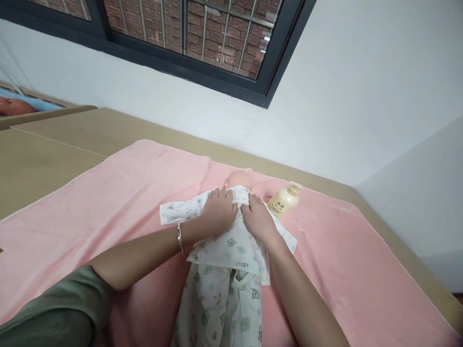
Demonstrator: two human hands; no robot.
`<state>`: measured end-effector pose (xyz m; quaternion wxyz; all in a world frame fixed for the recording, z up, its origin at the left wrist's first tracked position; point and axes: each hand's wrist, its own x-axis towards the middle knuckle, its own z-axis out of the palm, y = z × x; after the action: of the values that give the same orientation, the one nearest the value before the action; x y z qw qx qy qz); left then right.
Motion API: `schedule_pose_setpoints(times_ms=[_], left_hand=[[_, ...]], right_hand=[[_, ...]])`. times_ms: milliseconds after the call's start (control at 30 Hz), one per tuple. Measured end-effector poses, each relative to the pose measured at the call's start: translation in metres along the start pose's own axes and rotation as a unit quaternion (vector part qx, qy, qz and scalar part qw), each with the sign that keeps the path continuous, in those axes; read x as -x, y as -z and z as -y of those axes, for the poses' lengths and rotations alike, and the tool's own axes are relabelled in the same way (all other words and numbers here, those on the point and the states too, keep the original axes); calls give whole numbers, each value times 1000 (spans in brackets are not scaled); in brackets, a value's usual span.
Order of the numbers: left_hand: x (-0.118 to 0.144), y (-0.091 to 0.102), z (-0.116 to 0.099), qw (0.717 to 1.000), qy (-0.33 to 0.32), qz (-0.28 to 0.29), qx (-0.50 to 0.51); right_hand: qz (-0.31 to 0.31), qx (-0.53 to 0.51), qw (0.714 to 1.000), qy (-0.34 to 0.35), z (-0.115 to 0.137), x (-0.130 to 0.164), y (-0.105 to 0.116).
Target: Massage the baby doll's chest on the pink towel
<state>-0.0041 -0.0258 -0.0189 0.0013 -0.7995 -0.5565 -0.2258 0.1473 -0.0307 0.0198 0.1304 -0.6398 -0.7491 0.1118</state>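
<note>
So here's where things stand: the printed top (220,247) is lying in the middle of the pink blanket (144,173) on the table (54,140), its upper edge right up against a round pink head (240,179) that looks like a doll's. Placement-wise I'd call that part pretty much done, with one sleeve (179,212) sticking out to the left and the other (289,239) angled out to the right, lower down. The hem sits over a lower printed piece (210,301) that runs out of frame at the bottom, so no clue how far that one's sorted. The left hand (219,209) is palm down near the collar, fingers a bit spread; the right hand (258,216) mirrors it on the other side, fingers bent over the cloth. Can't tell if either one is actually pinching fabric or just resting on it. What looks unfinished to me: the top isn't lying totally flat, and nothing pokes out of the left-hand cuff, so I honestly can't say whether there's an arm in there. Can't make out any fastening either. The yellow pump bottle (285,200) is just beside the right hand, touched by neither.
</note>
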Motion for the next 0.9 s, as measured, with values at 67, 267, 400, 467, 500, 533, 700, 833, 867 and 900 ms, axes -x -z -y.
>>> schedule_pose_setpoints(times_ms=[67,267,400,467,500,533,700,833,867,900], left_hand=[[6,0,-8,1000,17,-10,-18],[2,7,-9,999,20,27,2],[-15,12,7,995,52,62,54],[-22,14,14,990,77,83,83],[-24,14,16,988,87,92,92],[-25,14,17,987,90,96,94],[-12,11,4,998,33,54,30],[2,9,-9,1000,10,12,-5],[3,8,-10,1000,10,10,-5],[3,8,-10,1000,12,10,-3]], right_hand=[[-9,-19,1000,0,-8,-8,0],[-10,5,1000,-11,-5,-9,-2],[11,58,998,-38,15,8,-6],[28,69,996,-44,25,17,-7],[36,70,996,-43,28,19,-7],[41,69,996,-39,29,21,-7],[22,38,999,-3,12,7,-2],[-14,-15,1000,10,-10,-8,0],[-16,-29,999,13,-13,-10,0],[-16,-39,999,16,-15,-11,-1]])
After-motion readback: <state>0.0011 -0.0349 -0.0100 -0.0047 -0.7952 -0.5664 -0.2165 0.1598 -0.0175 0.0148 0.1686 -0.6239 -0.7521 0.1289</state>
